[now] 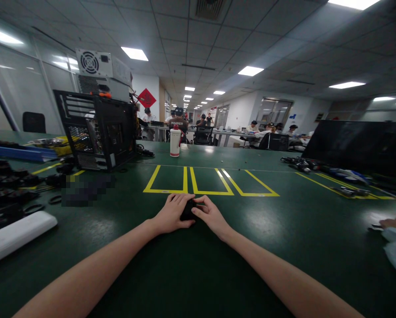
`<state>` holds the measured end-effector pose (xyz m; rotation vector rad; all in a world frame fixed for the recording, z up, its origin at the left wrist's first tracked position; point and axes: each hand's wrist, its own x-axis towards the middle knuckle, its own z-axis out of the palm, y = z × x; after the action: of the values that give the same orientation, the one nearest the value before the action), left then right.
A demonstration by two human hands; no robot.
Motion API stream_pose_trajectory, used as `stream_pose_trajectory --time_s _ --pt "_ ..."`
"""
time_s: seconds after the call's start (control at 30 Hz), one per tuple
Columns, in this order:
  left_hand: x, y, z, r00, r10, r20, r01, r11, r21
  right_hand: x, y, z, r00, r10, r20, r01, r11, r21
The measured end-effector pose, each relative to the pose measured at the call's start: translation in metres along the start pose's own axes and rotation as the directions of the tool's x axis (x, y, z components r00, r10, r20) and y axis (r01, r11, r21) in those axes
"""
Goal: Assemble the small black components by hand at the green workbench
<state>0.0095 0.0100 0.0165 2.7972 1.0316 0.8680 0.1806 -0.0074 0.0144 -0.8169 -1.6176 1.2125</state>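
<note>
In the middle of the green table, a small black object [187,211] sits between my two hands, mostly covered by fingers, so its exact kind does not show. My left hand [174,213] wraps around its left side, with fingers over the top and the thumb along the near edge. From the right, my right hand [212,215] grips the object between thumb and bent fingers. Just beyond both hands, yellow tape outlines [212,193] mark the tabletop.
A black computer case [110,130] with a power supply [93,63] on top stands at left. Loose black parts [5,185] and a white bar [19,236] lie nearby. A white bottle [175,142] stands beyond the tape. Another person's hand [394,224] rests at the right edge.
</note>
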Motion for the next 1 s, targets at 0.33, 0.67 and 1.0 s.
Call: stream_pose_trajectory --time_s 0.33,0.67,1.0 --pt "0.0 -0.002 0.003 1.0 0.008 -0.008 -0.008 1.0 0.02 0.002 0.006 -0.005 1.0 0.001 0.02 0.0 0.999 -0.035" --pt "0.0 -0.002 0.003 1.0 0.006 -0.001 -0.006 1.0 0.015 0.003 0.011 -0.004 0.999 -0.027 -0.043 0.024 0.998 -0.049" --pt "0.0 -0.001 0.005 1.0 0.011 -0.016 -0.01 1.0 0.022 -0.003 0.006 -0.005 0.996 -0.05 0.07 0.05 0.999 0.007"
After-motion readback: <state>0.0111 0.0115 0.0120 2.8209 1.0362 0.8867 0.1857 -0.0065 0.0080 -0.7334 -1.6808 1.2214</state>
